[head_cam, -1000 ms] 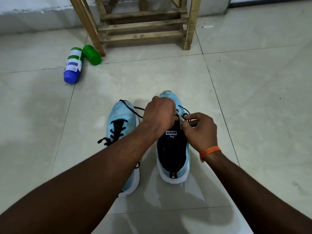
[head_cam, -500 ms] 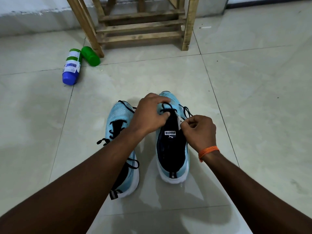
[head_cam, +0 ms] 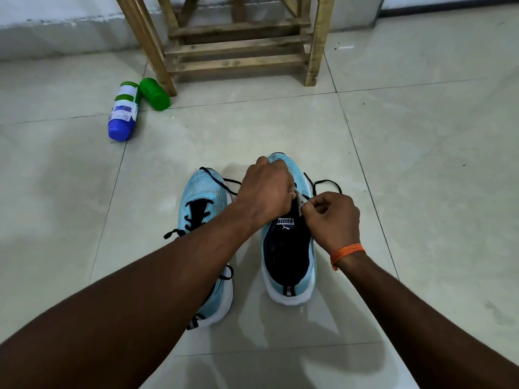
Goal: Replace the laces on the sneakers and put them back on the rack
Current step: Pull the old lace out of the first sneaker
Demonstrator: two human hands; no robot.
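The sneaker (head_cam: 289, 248) we're lacing sits on the floor (head_cam: 421, 164) right under both hands. Our left hand (head_cam: 266, 192) curls over its front, gripping it, and our right hand (head_cam: 334, 217) pinches the black lace (head_cam: 325, 182) by the eyelets. The second sneaker (head_cam: 202, 203) is just left.

Setting: domestic interior seen at floor level, most likely a room corner or entry in a home

Evidence:
- floor (head_cam: 421, 130) of large glossy pale tiles with thin dark grout lines, and light reflecting off the glaze
- whitewashed wall (head_cam: 56, 26) with a rough, chipped lower edge where it meets the tiles
- rough-sawn wooden rack (head_cam: 238, 49) of slats and posts, standing close to that wall
- white bottle with blue cap (head_cam: 123, 113) and green bottle (head_cam: 155, 94), both lying on their sides just beside the rack's left post
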